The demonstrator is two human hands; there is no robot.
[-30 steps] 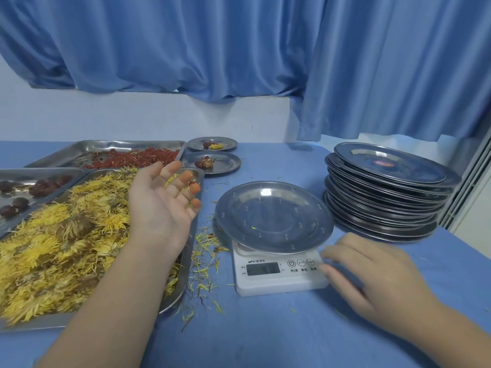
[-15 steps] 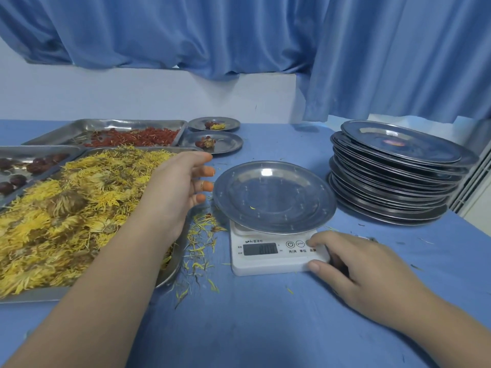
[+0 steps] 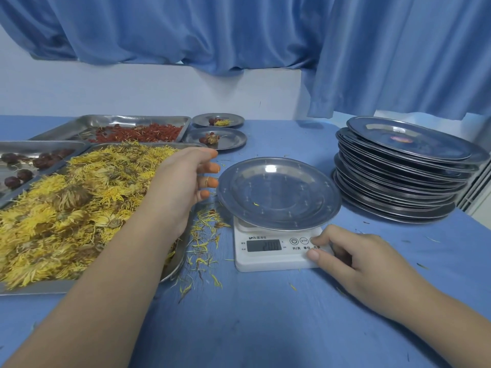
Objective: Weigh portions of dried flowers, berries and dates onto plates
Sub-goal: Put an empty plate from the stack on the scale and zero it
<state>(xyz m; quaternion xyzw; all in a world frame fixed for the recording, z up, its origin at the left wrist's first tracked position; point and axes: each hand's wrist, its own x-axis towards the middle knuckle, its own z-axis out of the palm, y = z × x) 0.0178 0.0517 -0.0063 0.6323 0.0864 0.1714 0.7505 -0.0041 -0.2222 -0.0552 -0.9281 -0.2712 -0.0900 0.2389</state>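
Far left of left hand: shallow steel tray (image 3: 39, 143) with dark wrinkled dates (image 3: 42, 162); nearer, steel tray (image 3: 32, 289) heaped with stringy yellow dried flowers (image 3: 79, 208); behind it, tray (image 3: 132, 118) of small red berries (image 3: 143, 134). Left hand (image 3: 183, 181) over the flower tray's right edge, fingers loosely spread, grasping nothing. Loose petals (image 3: 204, 235) on blue tabletop (image 3: 265, 314) below that hand. Beyond its fingertips, two small round portioned plates (image 3: 233, 139). Just right of it: round steel plate (image 3: 279, 193), bare but for a petal, on white plastic scale (image 3: 268, 258); readout blurred. Right hand (image 3: 356, 258) relaxed, fingertip on scale's right button, thumb on its corner. Behind that hand: stack of steel plates (image 3: 398, 187).
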